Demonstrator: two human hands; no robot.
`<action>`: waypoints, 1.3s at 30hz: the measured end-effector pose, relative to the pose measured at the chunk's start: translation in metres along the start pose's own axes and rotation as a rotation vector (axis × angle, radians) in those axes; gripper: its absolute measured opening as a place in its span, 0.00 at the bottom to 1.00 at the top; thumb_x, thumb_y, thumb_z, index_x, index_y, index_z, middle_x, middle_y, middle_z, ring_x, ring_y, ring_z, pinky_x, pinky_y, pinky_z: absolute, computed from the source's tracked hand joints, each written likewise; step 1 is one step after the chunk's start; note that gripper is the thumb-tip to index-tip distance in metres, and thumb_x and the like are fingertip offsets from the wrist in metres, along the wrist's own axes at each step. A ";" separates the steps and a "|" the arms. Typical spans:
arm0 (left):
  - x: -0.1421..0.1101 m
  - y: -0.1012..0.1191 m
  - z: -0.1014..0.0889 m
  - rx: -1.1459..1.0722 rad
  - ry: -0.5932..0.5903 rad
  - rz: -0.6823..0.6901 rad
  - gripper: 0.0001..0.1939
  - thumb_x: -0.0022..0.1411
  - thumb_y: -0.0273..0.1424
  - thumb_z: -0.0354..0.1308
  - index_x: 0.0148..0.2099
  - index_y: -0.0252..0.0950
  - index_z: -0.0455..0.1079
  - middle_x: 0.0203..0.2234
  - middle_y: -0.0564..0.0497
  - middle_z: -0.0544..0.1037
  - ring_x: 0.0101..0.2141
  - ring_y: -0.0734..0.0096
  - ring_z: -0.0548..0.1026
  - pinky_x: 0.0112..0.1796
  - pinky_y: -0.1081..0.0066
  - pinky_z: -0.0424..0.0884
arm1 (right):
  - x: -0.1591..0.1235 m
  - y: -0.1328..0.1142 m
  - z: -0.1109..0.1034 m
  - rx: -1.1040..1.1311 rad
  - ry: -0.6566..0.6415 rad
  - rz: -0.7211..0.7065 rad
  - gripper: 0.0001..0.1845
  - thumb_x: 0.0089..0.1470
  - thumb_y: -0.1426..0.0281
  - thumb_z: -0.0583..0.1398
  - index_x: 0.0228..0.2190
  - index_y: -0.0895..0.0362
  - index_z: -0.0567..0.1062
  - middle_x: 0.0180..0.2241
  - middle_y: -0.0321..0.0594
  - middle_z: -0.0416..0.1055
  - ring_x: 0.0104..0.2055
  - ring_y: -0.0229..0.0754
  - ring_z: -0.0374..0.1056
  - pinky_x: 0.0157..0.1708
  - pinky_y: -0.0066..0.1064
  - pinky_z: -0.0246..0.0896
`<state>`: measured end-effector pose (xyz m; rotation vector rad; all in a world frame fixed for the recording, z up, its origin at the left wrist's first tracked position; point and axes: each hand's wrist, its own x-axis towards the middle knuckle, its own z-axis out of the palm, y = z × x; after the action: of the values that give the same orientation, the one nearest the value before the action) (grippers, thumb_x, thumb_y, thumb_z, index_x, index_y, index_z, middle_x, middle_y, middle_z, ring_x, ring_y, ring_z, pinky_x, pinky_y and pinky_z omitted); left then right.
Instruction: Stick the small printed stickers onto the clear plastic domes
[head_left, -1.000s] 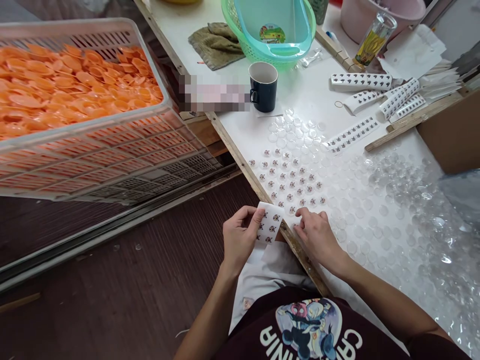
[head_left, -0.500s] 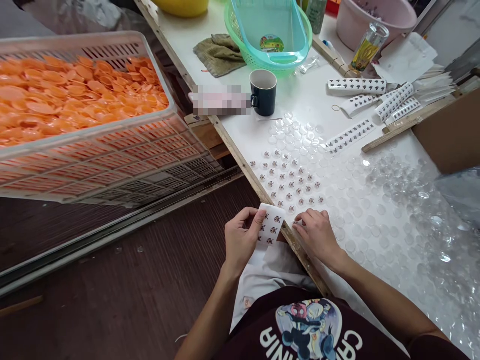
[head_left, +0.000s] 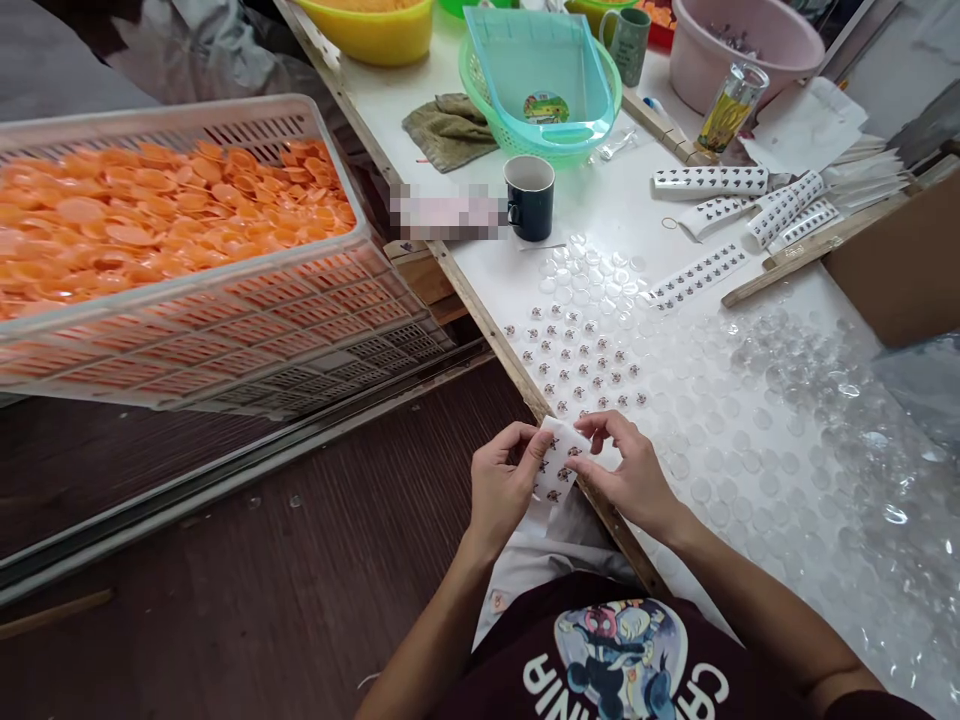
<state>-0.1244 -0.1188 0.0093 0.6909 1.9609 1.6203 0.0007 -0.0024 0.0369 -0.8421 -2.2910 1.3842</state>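
Observation:
My left hand (head_left: 504, 482) is closed on a white sticker strip (head_left: 556, 470) printed with small dark animal-face stickers, its thumb pressing on the front. At the strip's right edge is my right hand (head_left: 626, 468). Its thumb lies on the printed side by a sticker, and its bent fingers are at the top edge and behind. Whether a sticker is lifted there is too small to tell. Just beyond the hands, rows of clear round discs bearing stickers (head_left: 583, 370) lie on the white table (head_left: 480, 275). Plain clear discs (head_left: 701, 490) spread to the right.
A crate (head_left: 341, 240) full of orange plastic pieces stands left of the wooden table edge. Farther back are a dark mug (head_left: 531, 205), a cloth (head_left: 450, 135), a green basket (head_left: 480, 90) and a pink basin (head_left: 701, 60). More sticker strips (head_left: 709, 180) lie at right.
My right hand has moved from the table beside the stickered discs to the strip's edge. The left hand and strip appear slightly farther right, as the view shifts a little.

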 end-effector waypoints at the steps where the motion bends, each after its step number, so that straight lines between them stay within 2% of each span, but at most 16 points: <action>1: 0.000 0.000 0.000 -0.001 -0.004 -0.005 0.15 0.65 0.39 0.60 0.28 0.36 0.73 0.20 0.54 0.72 0.22 0.74 0.66 0.24 0.75 0.64 | 0.000 0.000 -0.001 0.002 -0.016 0.015 0.11 0.54 0.69 0.66 0.41 0.53 0.76 0.38 0.37 0.76 0.35 0.40 0.68 0.44 0.37 0.62; 4: 0.000 0.000 -0.002 -0.028 -0.055 0.003 0.12 0.63 0.39 0.62 0.35 0.36 0.77 0.26 0.51 0.78 0.27 0.70 0.73 0.29 0.74 0.69 | 0.001 0.002 -0.006 0.047 -0.043 0.051 0.03 0.57 0.69 0.62 0.35 0.54 0.76 0.33 0.36 0.76 0.33 0.40 0.68 0.40 0.34 0.62; 6: 0.001 0.001 -0.004 -0.052 -0.118 0.017 0.11 0.62 0.38 0.63 0.40 0.36 0.78 0.31 0.49 0.80 0.31 0.68 0.76 0.33 0.73 0.71 | 0.002 0.002 -0.008 0.090 -0.066 0.065 0.04 0.58 0.67 0.61 0.33 0.54 0.76 0.30 0.35 0.76 0.31 0.39 0.67 0.36 0.32 0.62; 8: 0.001 0.003 -0.004 -0.060 -0.154 0.015 0.10 0.62 0.37 0.63 0.38 0.35 0.78 0.28 0.50 0.79 0.29 0.70 0.74 0.31 0.74 0.70 | 0.002 0.003 -0.009 0.109 -0.096 0.072 0.06 0.59 0.66 0.60 0.32 0.54 0.76 0.29 0.35 0.75 0.30 0.39 0.67 0.34 0.31 0.62; 10: 0.000 0.005 -0.004 -0.058 -0.135 -0.009 0.11 0.62 0.38 0.63 0.32 0.35 0.76 0.23 0.53 0.75 0.24 0.73 0.69 0.26 0.76 0.66 | 0.000 0.002 -0.010 0.093 -0.105 0.062 0.05 0.59 0.66 0.61 0.34 0.54 0.75 0.31 0.35 0.75 0.31 0.38 0.67 0.36 0.31 0.61; 13: -0.001 0.008 -0.001 -0.069 -0.064 -0.043 0.14 0.62 0.39 0.63 0.28 0.35 0.72 0.19 0.55 0.70 0.21 0.76 0.64 0.22 0.77 0.61 | -0.002 0.001 -0.008 0.056 -0.080 0.039 0.06 0.57 0.66 0.63 0.36 0.54 0.75 0.33 0.35 0.76 0.33 0.38 0.68 0.39 0.32 0.61; 17: -0.002 0.009 0.002 -0.066 -0.044 -0.039 0.22 0.62 0.40 0.62 0.21 0.35 0.64 0.15 0.57 0.64 0.19 0.78 0.61 0.21 0.77 0.59 | -0.003 0.002 -0.008 0.055 -0.054 0.034 0.07 0.60 0.65 0.60 0.31 0.54 0.74 0.28 0.34 0.74 0.31 0.39 0.67 0.38 0.32 0.61; 20: -0.003 0.008 0.002 -0.085 -0.090 -0.029 0.16 0.63 0.40 0.62 0.27 0.35 0.71 0.19 0.55 0.70 0.21 0.76 0.65 0.23 0.76 0.63 | -0.003 0.005 -0.009 0.047 -0.053 0.048 0.11 0.63 0.63 0.59 0.30 0.54 0.75 0.28 0.35 0.75 0.31 0.39 0.67 0.37 0.32 0.61; 23: -0.004 0.006 0.002 -0.104 -0.114 -0.033 0.11 0.63 0.38 0.63 0.35 0.35 0.77 0.24 0.52 0.76 0.24 0.74 0.69 0.25 0.76 0.66 | -0.005 0.006 -0.009 -0.011 -0.022 0.025 0.08 0.63 0.64 0.58 0.37 0.54 0.76 0.29 0.35 0.75 0.31 0.39 0.67 0.36 0.32 0.61; 25: -0.004 0.006 0.003 -0.101 -0.096 -0.042 0.12 0.63 0.39 0.62 0.34 0.35 0.77 0.23 0.53 0.75 0.24 0.74 0.68 0.25 0.76 0.65 | -0.006 0.005 -0.010 -0.108 0.010 -0.033 0.07 0.63 0.66 0.59 0.39 0.53 0.77 0.29 0.35 0.74 0.31 0.39 0.67 0.39 0.34 0.61; 28: -0.002 0.008 0.005 -0.061 -0.045 -0.035 0.14 0.63 0.40 0.62 0.31 0.35 0.76 0.21 0.53 0.74 0.22 0.75 0.67 0.24 0.76 0.63 | -0.002 -0.001 -0.015 -0.233 0.040 -0.142 0.06 0.63 0.68 0.59 0.34 0.53 0.76 0.28 0.36 0.72 0.31 0.40 0.66 0.42 0.37 0.60; 30: 0.002 0.011 0.006 -0.032 0.000 -0.009 0.15 0.63 0.40 0.62 0.30 0.35 0.75 0.20 0.54 0.73 0.22 0.75 0.66 0.23 0.75 0.62 | 0.004 -0.008 -0.021 -0.226 0.106 -0.195 0.08 0.63 0.68 0.58 0.32 0.53 0.75 0.28 0.36 0.72 0.32 0.41 0.67 0.43 0.38 0.60; 33: 0.010 0.017 0.007 -0.011 0.034 0.053 0.15 0.63 0.40 0.62 0.30 0.35 0.75 0.20 0.54 0.73 0.22 0.75 0.66 0.23 0.75 0.62 | 0.019 -0.020 -0.030 -0.122 0.176 -0.226 0.04 0.62 0.68 0.59 0.40 0.52 0.74 0.36 0.38 0.74 0.38 0.43 0.69 0.44 0.39 0.62; 36: 0.015 0.024 0.007 0.035 0.007 0.134 0.15 0.63 0.40 0.63 0.29 0.36 0.75 0.20 0.54 0.74 0.23 0.74 0.67 0.25 0.75 0.63 | 0.031 -0.028 -0.032 -0.031 0.036 -0.219 0.18 0.60 0.69 0.61 0.52 0.49 0.68 0.41 0.37 0.74 0.42 0.43 0.71 0.49 0.41 0.63; 39: 0.015 0.027 0.005 0.082 -0.015 0.167 0.15 0.64 0.41 0.62 0.29 0.36 0.74 0.21 0.53 0.75 0.24 0.73 0.68 0.27 0.74 0.65 | 0.035 -0.029 -0.026 0.050 -0.029 -0.230 0.18 0.61 0.71 0.60 0.52 0.49 0.66 0.36 0.34 0.73 0.40 0.41 0.73 0.52 0.43 0.64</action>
<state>-0.1303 -0.1005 0.0338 0.9181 2.0140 1.6322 -0.0205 0.0274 0.0744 -0.5264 -2.2806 1.3520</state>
